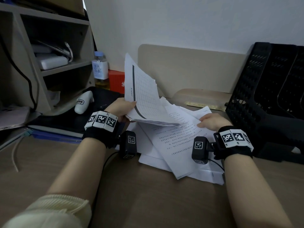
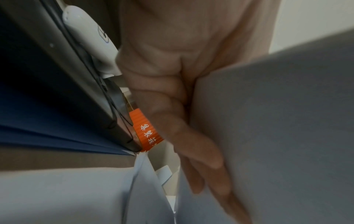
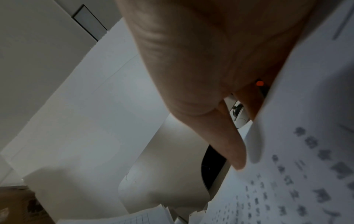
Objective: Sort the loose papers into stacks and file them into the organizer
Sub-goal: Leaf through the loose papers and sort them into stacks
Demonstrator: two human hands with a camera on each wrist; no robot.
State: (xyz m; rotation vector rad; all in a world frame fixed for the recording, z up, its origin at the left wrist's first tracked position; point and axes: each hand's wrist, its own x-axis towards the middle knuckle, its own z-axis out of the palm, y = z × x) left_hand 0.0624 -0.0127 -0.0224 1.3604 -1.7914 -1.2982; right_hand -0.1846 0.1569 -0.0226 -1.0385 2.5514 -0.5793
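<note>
My left hand [image 1: 122, 108] grips a bundle of white sheets [image 1: 144, 96], raised and tilted, with a grid-printed page on top. In the left wrist view its fingers [image 2: 191, 136] curl under the bundle [image 2: 277, 121]. My right hand [image 1: 212, 121] pinches the edge of a printed text sheet [image 1: 177, 142] that lies on the loose paper pile [image 1: 154, 160] on the desk. In the right wrist view the thumb [image 3: 226, 144] presses that text sheet [image 3: 296, 174]. The black mesh organizer [image 1: 266, 83] stands at the right, next to my right hand.
A beige shelf unit [image 1: 49, 55] stands at the left with a tea bottle [image 1: 100, 69] and a red box [image 1: 116, 80] beside it. A white device [image 1: 83, 102] lies on dark folders [image 1: 54, 129]. A low beige partition [image 1: 189, 69] backs the brown desk [image 1: 148, 195].
</note>
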